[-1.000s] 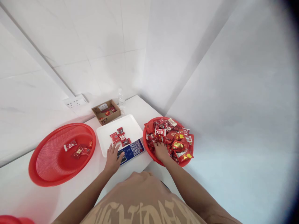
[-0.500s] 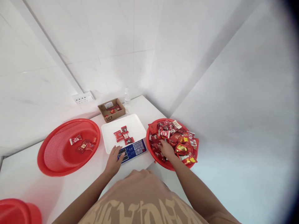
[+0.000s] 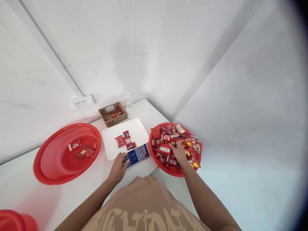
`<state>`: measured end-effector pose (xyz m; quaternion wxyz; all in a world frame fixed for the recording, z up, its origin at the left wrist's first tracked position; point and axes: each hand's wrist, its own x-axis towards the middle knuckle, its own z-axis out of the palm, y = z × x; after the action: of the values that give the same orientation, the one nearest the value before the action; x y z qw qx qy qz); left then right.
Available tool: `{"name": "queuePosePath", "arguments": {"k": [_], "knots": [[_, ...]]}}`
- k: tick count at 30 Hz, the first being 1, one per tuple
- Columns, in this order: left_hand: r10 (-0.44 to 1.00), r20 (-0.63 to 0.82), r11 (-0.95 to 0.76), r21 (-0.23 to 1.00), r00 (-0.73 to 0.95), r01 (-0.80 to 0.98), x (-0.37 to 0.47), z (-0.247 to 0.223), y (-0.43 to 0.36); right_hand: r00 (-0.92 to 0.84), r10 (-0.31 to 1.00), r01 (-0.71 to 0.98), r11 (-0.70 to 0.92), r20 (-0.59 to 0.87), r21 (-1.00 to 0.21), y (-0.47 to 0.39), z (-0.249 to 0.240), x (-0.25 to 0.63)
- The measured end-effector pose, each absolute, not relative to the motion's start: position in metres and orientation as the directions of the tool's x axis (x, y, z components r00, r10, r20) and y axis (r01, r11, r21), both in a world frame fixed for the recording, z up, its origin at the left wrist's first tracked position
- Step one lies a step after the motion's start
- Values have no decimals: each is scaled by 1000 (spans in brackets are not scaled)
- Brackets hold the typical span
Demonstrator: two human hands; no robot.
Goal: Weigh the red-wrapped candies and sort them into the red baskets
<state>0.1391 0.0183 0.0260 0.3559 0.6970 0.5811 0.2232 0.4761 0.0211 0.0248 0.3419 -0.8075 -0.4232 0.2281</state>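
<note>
A: Your right hand (image 3: pixel 179 153) has just shifted across the heap in the right-hand red basket (image 3: pixel 166 171), and a white-labelled packet (image 3: pixel 165 149) now shows at its fingertips.

B: Those fingers are bent close against it, but I cannot tell whether you grip it.

A: And your left hand (image 3: pixel 118 165)?

B: It stays by the scale's blue panel (image 3: pixel 138 156), thumb apart from loosely open fingers, holding nothing visible.

A: So your picking-over changes only the basket: the small wrapped packets (image 3: pixel 120 141) on the white tray (image 3: pixel 139 131) lie as they did.
</note>
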Motion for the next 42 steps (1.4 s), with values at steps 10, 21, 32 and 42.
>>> {"name": "queuePosePath", "arguments": {"k": [10, 21, 32, 42], "knots": [[960, -117, -80, 758, 256, 648, 142, 29, 15, 590, 805, 494, -423, -64, -760, 23, 32, 476], [960, -95, -107, 746, 264, 657, 138, 18, 13, 331, 921, 809, -389, -205, -440, 17, 31, 458], [945, -159, -82, 730, 285, 679, 137, 17, 10, 90, 900, 903, -255, -427, -346, 13, -10, 429], [929, -180, -92, 734, 323, 673, 137, 12, 9, 163, 882, 916, -302, -442, -265, 17, -4, 422]]}}
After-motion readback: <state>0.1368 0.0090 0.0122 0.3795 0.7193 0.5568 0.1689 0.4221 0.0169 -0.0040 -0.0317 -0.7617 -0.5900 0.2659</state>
